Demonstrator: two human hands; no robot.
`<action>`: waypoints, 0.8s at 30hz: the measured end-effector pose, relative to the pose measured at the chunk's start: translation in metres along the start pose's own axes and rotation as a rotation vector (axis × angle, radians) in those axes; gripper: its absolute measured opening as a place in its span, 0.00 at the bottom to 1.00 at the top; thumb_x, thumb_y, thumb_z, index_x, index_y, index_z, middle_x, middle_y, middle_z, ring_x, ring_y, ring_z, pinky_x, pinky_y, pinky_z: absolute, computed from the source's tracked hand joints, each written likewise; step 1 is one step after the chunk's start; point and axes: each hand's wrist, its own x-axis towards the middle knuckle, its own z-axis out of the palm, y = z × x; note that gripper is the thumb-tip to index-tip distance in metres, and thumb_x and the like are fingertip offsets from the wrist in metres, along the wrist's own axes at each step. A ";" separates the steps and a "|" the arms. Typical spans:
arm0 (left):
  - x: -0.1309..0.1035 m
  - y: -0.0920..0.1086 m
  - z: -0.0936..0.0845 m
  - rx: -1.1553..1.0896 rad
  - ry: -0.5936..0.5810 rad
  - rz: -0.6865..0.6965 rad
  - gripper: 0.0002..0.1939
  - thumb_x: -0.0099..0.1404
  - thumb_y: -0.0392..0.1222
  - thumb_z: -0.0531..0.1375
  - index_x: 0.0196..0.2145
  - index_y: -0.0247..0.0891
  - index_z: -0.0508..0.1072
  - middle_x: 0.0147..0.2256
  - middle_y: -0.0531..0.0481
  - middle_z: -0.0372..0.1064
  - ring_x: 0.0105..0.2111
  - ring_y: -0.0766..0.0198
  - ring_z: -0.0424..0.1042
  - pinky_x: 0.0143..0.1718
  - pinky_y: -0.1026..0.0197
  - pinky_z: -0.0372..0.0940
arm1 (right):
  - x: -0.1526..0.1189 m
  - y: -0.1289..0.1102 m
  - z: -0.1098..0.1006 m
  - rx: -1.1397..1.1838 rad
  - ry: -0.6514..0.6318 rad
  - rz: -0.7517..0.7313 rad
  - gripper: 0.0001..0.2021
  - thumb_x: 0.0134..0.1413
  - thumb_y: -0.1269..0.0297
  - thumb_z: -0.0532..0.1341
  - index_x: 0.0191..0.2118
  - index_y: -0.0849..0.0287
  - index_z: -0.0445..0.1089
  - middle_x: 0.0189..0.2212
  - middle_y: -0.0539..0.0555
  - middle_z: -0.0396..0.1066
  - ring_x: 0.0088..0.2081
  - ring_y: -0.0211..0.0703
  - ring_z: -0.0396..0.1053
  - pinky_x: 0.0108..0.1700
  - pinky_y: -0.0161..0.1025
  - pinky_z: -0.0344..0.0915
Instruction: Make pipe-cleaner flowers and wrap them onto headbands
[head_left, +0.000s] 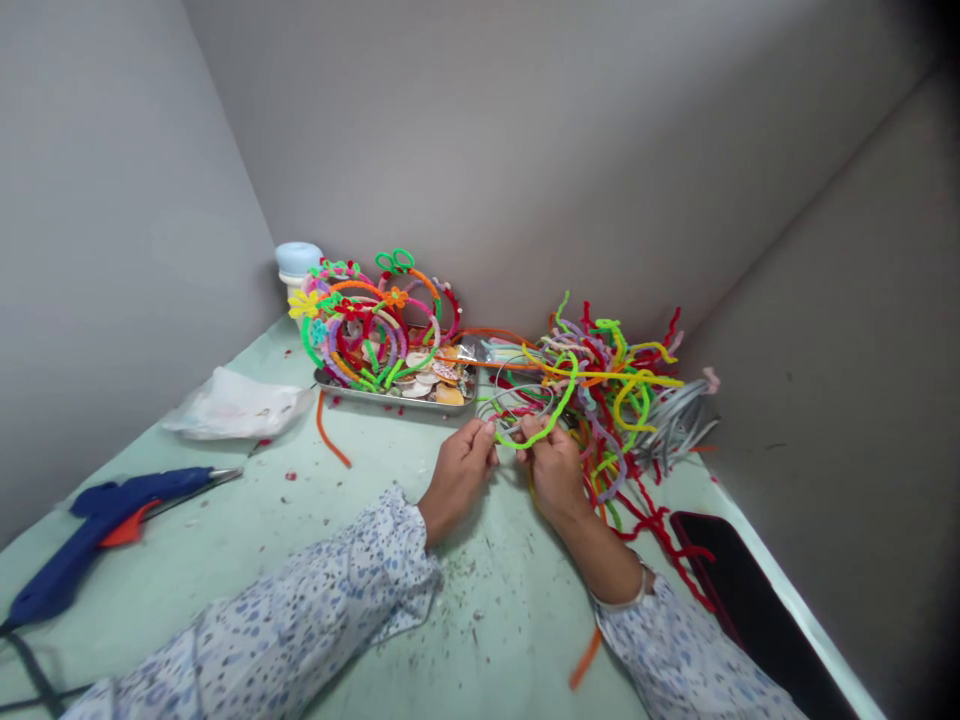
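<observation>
A bright green pipe cleaner [564,400] curves up between my two hands and bends over at its top. My left hand [463,468] pinches its left end, fingers closed. On the right, my right hand [553,465] has its fingers closed round the same pipe cleaner a short way along. Thin grey wire loops [510,392] show just behind my fingertips. Right beyond my right hand lies a tangled pile of coloured pipe cleaners [611,385], with a grey bundle [679,420] at its right side.
A metal tray [397,402] holds colourful headbands [360,330] and flat round pieces. Behind it stands a white jar [298,262]. A plastic bag [238,405] and blue glue gun [97,530] lie left, a black phone [757,610] right. Orange pieces [330,432] are scattered.
</observation>
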 end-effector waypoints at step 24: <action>0.000 0.004 -0.002 0.414 0.038 0.220 0.12 0.66 0.44 0.49 0.29 0.38 0.67 0.23 0.55 0.60 0.25 0.68 0.59 0.28 0.66 0.51 | -0.002 -0.004 -0.001 0.175 -0.018 0.111 0.11 0.48 0.56 0.64 0.27 0.59 0.68 0.20 0.47 0.65 0.22 0.33 0.62 0.21 0.30 0.56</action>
